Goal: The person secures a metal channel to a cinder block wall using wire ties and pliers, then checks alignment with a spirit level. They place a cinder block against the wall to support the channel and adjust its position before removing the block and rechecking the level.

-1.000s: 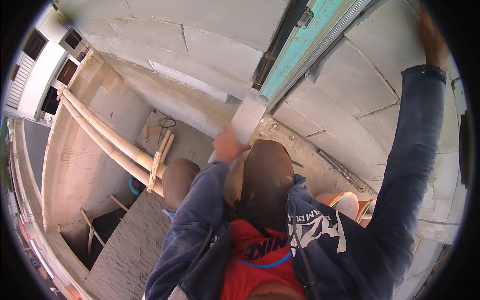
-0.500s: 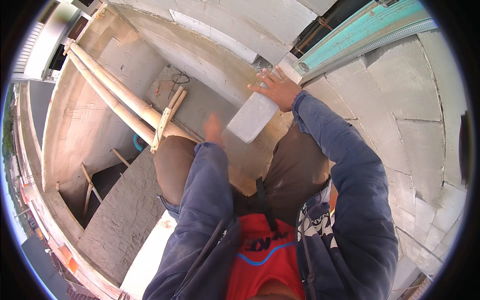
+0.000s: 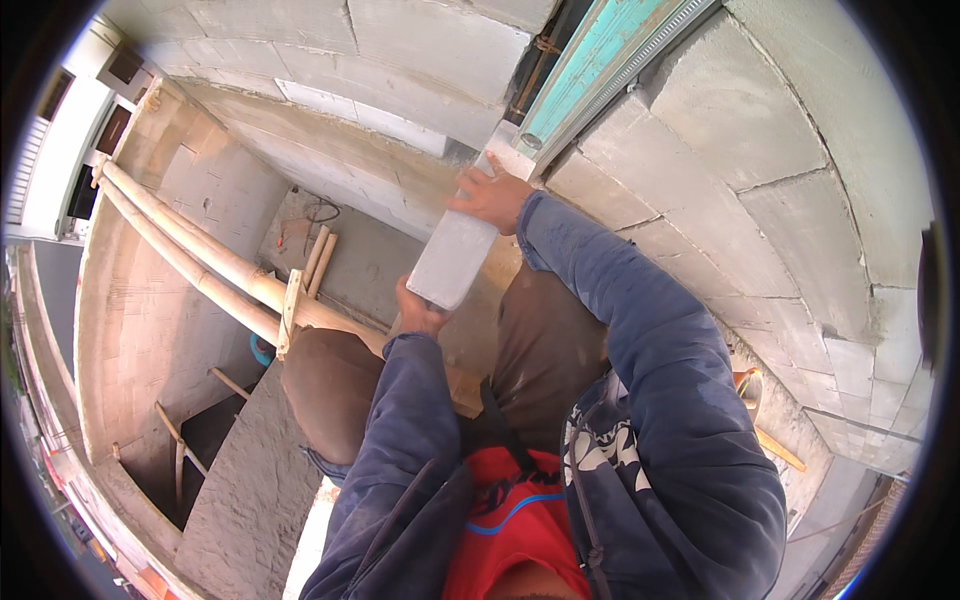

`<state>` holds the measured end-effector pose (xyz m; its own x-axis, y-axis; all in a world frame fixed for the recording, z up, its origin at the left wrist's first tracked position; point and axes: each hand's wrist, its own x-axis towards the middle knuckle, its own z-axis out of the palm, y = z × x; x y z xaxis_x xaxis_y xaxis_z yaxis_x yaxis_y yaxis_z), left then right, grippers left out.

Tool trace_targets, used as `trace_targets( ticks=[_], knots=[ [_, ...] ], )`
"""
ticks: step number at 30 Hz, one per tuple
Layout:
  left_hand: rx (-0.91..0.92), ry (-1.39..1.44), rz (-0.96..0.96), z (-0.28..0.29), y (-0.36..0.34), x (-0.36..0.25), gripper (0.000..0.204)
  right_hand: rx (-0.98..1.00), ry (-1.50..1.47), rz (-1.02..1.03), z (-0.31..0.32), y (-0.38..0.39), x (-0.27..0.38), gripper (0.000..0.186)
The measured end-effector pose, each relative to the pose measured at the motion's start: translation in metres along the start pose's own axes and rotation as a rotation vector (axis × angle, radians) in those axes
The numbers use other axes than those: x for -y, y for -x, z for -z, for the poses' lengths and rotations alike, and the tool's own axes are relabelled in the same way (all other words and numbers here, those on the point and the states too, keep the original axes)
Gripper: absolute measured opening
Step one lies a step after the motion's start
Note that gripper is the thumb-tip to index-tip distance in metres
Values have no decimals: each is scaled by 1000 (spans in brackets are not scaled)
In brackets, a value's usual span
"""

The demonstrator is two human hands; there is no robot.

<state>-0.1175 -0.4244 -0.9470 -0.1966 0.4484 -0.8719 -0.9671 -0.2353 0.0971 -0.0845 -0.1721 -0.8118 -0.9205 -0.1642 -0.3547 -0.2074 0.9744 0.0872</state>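
Observation:
A pale grey concrete block (image 3: 453,258) lies lengthwise in front of me, above and between my knees, its far end by the foot of a teal frame (image 3: 575,75). My right hand (image 3: 490,198) grips it across the upper part, fingers bent over its far left edge. At its near left corner, my left hand (image 3: 420,314) holds the lower end; some of those fingers are hidden under the block. What supports the block from below cannot be seen.
Long bamboo poles (image 3: 205,245) cross the left side, with a short wooden piece (image 3: 290,312) against them. Block walls rise ahead and at right (image 3: 700,215). A rough grey slab (image 3: 240,470) and a dark opening (image 3: 205,440) lie at lower left. An orange-handled tool (image 3: 780,450) sits at right.
My left hand, blurred and apart from the block before, now holds its near end. The view has turned, so the block and frame appear farther left.

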Motion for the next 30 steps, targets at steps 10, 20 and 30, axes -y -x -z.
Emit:
trace_targets(
  ticks=[10,20,30],
  knots=[
    [-75,-34,-46,-5,4,3,58,-25,31,-3,-8,1,-1,94],
    [-34,3,-85,6,-7,4,54,28,-39,-5,7,-1,1,97],
    [-65,138,-162,7,-10,14,48,-1,-61,-11,10,-1,7,95]
  ],
)
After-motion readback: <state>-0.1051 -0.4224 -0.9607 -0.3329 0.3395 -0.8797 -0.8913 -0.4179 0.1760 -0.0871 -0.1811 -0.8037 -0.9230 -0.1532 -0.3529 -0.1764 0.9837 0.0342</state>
